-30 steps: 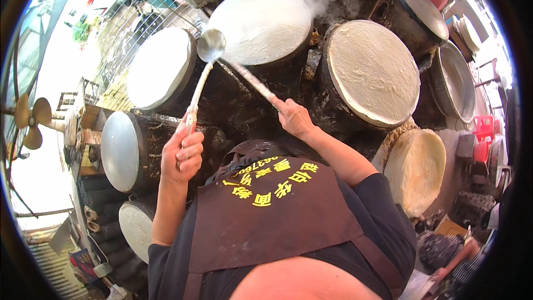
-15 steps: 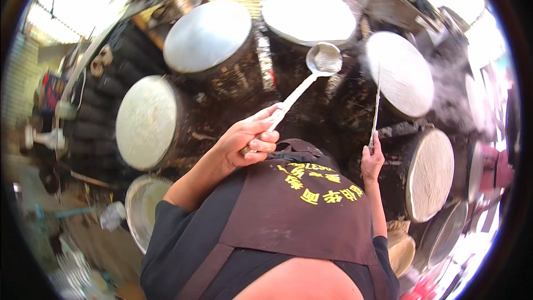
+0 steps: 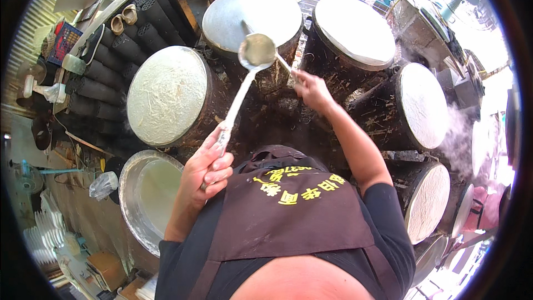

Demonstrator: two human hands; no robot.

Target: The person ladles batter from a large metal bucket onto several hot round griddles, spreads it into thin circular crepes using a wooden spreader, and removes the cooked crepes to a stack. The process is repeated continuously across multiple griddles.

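My left hand [image 3: 208, 169] is closed around the long white-coated handle of a metal ladle [image 3: 239, 100]. The ladle's bowl hangs over the near edge of a round metal griddle plate [image 3: 252, 8], whose surface looks bare; what the bowl holds is hard to make out. My right hand [image 3: 315, 91] grips a thin stick-like tool [image 3: 284, 64] that runs behind the ladle bowl. A short piece of its far end shows above the bowl, over the same plate; its exact kind is hidden. Left of the ladle, another round plate [image 3: 166, 94] carries a white, uneven layer.
A large metal basin [image 3: 130, 200] of pale liquid stands at my left. Further plates with white layers ring me: one at the back [image 3: 352, 30], one at the right [image 3: 423, 105] and one nearer [image 3: 428, 203]. Steam [image 3: 461, 139] rises at the right. Dark cylinders [image 3: 111, 53] line the left wall.
My right hand swung left with the stick-like tool, from the right-hand plates to the bare plate. My left hand and the ladle shifted left in the picture, as the whole view turned right.
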